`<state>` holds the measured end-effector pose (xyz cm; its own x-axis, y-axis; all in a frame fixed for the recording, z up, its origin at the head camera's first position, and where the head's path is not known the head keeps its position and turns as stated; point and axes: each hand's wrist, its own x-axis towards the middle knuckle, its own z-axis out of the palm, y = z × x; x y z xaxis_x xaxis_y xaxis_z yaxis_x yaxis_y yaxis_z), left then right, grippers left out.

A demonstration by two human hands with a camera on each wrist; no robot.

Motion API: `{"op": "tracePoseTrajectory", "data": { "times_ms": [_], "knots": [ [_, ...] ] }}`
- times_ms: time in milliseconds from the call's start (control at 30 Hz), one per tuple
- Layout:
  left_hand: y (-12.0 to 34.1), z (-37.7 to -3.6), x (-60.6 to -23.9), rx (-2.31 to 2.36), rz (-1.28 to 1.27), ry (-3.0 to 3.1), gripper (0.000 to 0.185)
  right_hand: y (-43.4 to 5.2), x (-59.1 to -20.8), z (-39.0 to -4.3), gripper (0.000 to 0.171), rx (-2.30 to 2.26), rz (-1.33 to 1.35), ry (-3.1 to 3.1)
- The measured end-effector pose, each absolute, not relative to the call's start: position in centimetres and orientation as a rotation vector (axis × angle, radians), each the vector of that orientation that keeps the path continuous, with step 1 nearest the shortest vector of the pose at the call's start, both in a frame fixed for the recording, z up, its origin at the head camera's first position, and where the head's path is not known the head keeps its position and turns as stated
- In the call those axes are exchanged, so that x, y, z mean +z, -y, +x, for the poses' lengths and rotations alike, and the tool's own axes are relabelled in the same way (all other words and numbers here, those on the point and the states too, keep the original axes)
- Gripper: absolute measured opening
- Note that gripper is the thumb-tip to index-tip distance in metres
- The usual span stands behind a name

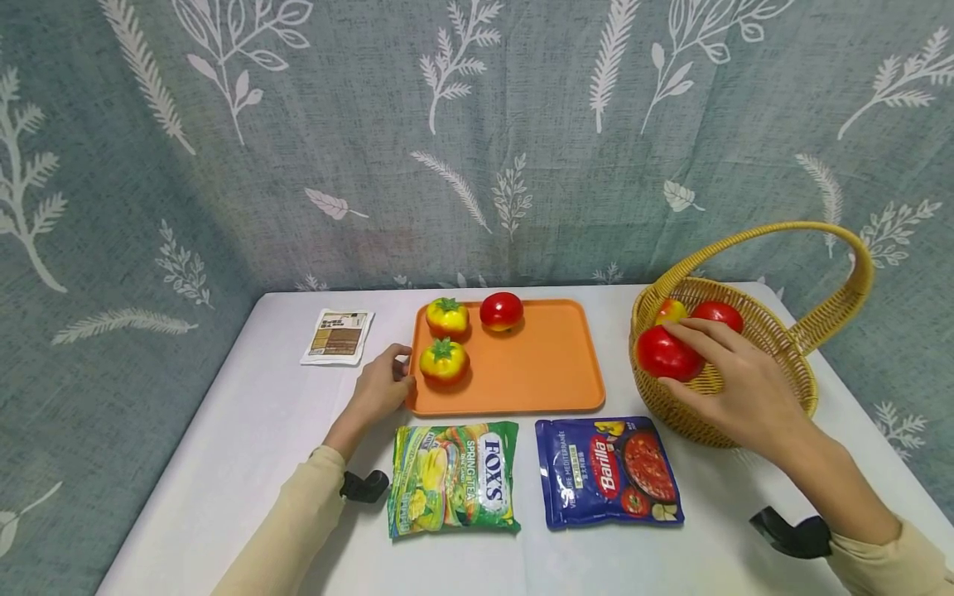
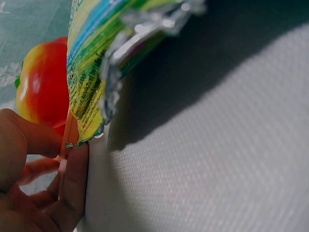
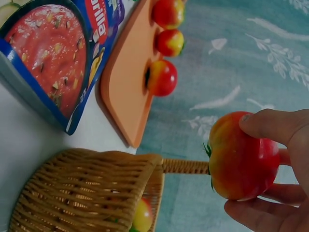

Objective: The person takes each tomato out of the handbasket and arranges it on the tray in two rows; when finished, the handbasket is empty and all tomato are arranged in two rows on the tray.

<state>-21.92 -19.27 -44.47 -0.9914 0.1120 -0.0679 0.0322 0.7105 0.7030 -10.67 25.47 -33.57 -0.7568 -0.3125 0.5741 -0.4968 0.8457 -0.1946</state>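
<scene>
Head view showed, at the far left of the table [image 1: 246,430], a small brown-and-white packet [image 1: 338,336] lying flat near the back edge. Next to it the left hand [image 1: 382,389] rested at the near left corner of the orange tray [image 1: 537,364], fingers loosely curled against the rim, thumb toward the nearest fruit; the left wrist view confirmed fingers [image 2: 72,183] touching the tray's edge — whether they truly pinched it I cannot tell. On the tray sat two yellow-red tomatoes [image 1: 444,361] along the left side and a red one [image 1: 501,310] at the back edge. Along the table's front edge lay a green Fox's candy bag [image 1: 455,478] and, right of it, a blue Barilla sauce pouch [image 1: 607,472].

Farther right, the right hand [image 1: 734,385] held a red tomato [image 1: 666,353] just over the left rim of the wicker basket [image 1: 790,364], fingers spread round its top, thumb under its near side. The right wrist view showed the grip clearly: the tomato [image 3: 243,157] sat between thumb and fingers, free of the basket. Two more fruits lay inside the basket.

The held tomato looked glossy, red shading to yellow-orange near a small green calyx. By its even sheen I judged it a light, stiff plastic model — smooth, somewhat slippery, not fragile. A wrap around its widest part, as here, seemed the surest hold.
</scene>
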Motion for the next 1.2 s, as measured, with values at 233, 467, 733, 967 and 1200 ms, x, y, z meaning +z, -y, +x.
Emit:
{"op": "tracePoseTrajectory", "data": {
  "times_ms": [233,467,733,967,1200],
  "knots": [
    [19.2,-21.9,-44.3,1.157,0.099,-2.79,0.048,-24.6,-33.4,-11.0,0.072,0.477,0.632,2.49],
    [19.1,-21.9,-44.2,1.157,0.092,-2.78,0.048,-23.8,-33.3,-11.2,0.071,0.484,0.657,2.493],
    [19.1,-21.8,-44.2,1.146,0.087,-2.785,0.048,-22.8,-33.4,-11.6,0.069,0.497,0.706,2.499],
    [19.0,-21.9,-44.2,1.15,0.072,-2.776,0.048,-21.9,-33.6,-11.9,0.071,0.516,0.721,2.517],
    [19.1,-21.9,-44.1,1.156,0.069,-2.771,0.049,-21.1,-33.7,-12.1,0.07,0.547,0.753,2.505]
  ]
}}
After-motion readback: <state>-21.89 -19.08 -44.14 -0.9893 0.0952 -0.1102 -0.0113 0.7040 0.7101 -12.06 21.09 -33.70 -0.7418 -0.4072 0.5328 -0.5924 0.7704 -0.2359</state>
